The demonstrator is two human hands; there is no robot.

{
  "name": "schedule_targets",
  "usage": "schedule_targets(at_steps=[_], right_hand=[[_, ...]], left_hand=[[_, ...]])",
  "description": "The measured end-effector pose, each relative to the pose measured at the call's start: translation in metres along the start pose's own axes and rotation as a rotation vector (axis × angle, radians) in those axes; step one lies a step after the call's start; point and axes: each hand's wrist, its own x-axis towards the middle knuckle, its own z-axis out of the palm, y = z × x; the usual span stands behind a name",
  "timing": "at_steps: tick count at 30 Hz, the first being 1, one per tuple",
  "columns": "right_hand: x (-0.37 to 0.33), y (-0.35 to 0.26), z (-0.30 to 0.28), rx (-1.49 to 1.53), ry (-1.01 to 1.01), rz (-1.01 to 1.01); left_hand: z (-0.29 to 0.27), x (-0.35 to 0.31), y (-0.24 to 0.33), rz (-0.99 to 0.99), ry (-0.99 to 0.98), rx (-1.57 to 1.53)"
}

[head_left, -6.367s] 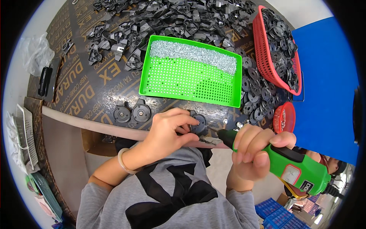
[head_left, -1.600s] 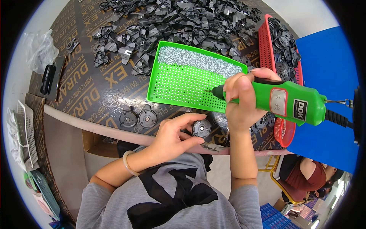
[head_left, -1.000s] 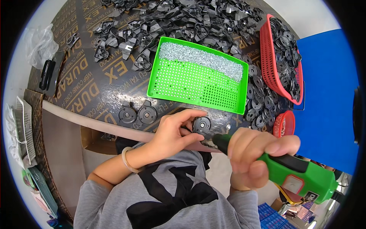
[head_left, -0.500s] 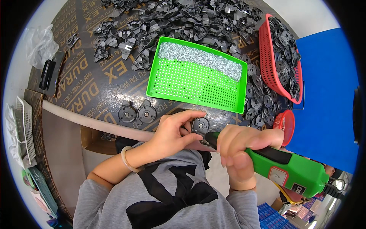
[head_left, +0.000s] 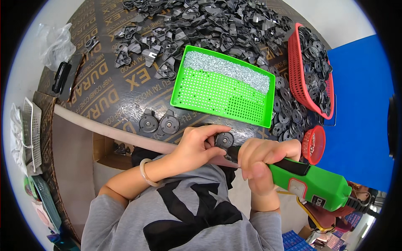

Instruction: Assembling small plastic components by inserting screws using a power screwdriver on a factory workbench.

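My left hand (head_left: 199,144) grips a black plastic part with a round disc (head_left: 224,140) at the table's front edge, thumb and fingers around its side. In my right hand (head_left: 264,161) is a green electric screwdriver (head_left: 312,184), its body sloping down to the right. The tool's black nose meets the lower side of the held part; its tip is hidden there. To the left, two similar black disc parts (head_left: 169,124) lie side by side near the edge. Just beyond my hands, a green perforated tray (head_left: 209,90) holds a band of small silver screws (head_left: 228,69).
Black plastic housings (head_left: 201,29) are heaped across the far table. At the right, a red basket (head_left: 295,71) is full of black discs, and more discs (head_left: 284,117) lie beside it. A small red bowl (head_left: 320,144) stands near my right hand. A clear plastic bag (head_left: 54,46) lies far left.
The whole view has shifted slightly, so the table things appear a little to the right. Both hands keep their hold, with the screwdriver still against the part.
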Motion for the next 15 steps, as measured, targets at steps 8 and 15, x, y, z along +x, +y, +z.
schedule_targets(at_steps=[8, 15], right_hand=[[0.016, -0.028, 0.0, 0.098, 0.013, -0.17], [0.032, -0.025, -0.021, 0.015, 0.131, -0.232]], left_hand=[[-0.065, -0.039, 0.058, 0.011, -0.292, 0.205], [-0.15, -0.136, 0.108, -0.305, 0.191, 0.864]])
